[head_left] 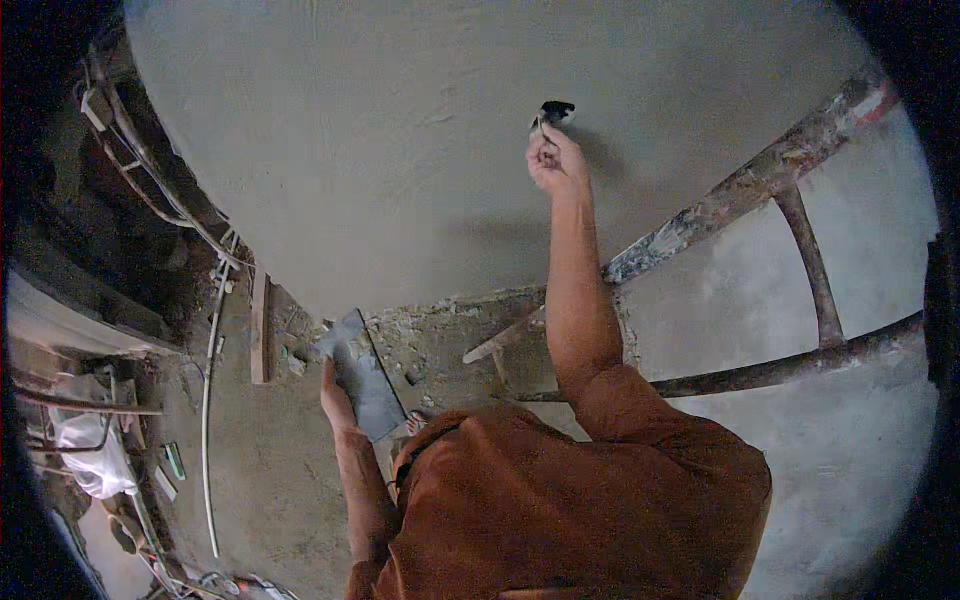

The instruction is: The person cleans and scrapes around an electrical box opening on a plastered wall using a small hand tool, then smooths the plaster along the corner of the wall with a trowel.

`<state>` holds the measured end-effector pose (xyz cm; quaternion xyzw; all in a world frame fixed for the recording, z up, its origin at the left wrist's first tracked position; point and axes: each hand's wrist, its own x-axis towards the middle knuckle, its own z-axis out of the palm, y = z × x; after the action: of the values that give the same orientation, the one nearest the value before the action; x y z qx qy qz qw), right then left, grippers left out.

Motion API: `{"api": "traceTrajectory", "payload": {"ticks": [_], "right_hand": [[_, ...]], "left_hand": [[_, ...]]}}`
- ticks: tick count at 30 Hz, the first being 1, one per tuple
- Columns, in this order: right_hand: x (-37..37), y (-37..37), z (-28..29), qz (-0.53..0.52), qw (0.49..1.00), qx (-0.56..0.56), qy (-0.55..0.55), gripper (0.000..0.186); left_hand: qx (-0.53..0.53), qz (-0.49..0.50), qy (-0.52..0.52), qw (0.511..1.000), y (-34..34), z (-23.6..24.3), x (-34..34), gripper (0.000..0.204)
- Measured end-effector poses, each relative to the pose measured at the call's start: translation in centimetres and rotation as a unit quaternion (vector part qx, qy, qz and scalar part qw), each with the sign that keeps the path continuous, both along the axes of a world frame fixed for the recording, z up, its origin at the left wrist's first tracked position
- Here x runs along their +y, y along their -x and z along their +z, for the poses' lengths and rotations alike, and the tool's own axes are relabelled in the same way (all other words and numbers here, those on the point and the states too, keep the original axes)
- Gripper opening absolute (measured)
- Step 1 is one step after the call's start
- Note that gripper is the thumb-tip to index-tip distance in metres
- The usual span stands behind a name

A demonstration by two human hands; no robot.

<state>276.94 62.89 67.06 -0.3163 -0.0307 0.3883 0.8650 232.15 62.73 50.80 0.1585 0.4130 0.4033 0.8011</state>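
Observation:
My right hand (pixel 556 165) is raised to the plastered wall (pixel 380 130), its fingers pinched together at a small dark opening or dark patch (pixel 560 108). Something thin and pale seems to stick up from the fingertips, too small to make out. Low on the left, my left hand (pixel 338 400) grips a flat grey rectangular plastering trowel (pixel 368 378) from its left edge. The trowel is held at a tilt, and its handle is hidden.
A stained wooden ladder (pixel 720 205) slants along the right. Crumbled plaster (pixel 420 340) lies at the wall's foot. On the left are a wooden plank (pixel 261 325), a long pale pipe (pixel 208 430), a white bag (pixel 95 455) and hanging cables (pixel 140 180).

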Motion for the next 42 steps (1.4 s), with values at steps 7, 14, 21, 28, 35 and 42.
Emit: {"api": "traceTrajectory", "payload": {"ticks": [7,14,21,28,35,42], "right_hand": [[0.0,0.1,0.3,0.075,0.982,0.123,-0.119,0.004],[0.0,0.9,0.9,0.019,0.998,0.036,-0.05,0.005],[-0.8,-0.5,-0.6,0.046,0.981,0.093,-0.162,0.007],[-1.7,-0.7,-1.0,-0.089,0.995,-0.023,-0.032,0.009],[-1.3,-2.2,0.1,-0.165,0.985,0.026,-0.046,0.01],[-1.3,-0.2,0.0,-0.184,0.982,-0.03,-0.019,0.009]], "left_hand": [[0.11,0.008,-0.06,0.992,1.2,-3.2,1.0,0.043],[0.009,-0.007,-0.041,0.999,0.0,0.6,0.1,0.041],[-0.014,0.032,0.007,0.999,-0.8,2.6,-1.1,0.043],[0.097,-0.009,-0.063,0.993,0.0,1.0,-0.8,0.044],[0.11,-0.006,-0.064,0.992,-0.1,0.5,-0.2,0.047],[0.135,-0.011,-0.112,0.984,1.0,-1.8,0.0,0.049]]}}
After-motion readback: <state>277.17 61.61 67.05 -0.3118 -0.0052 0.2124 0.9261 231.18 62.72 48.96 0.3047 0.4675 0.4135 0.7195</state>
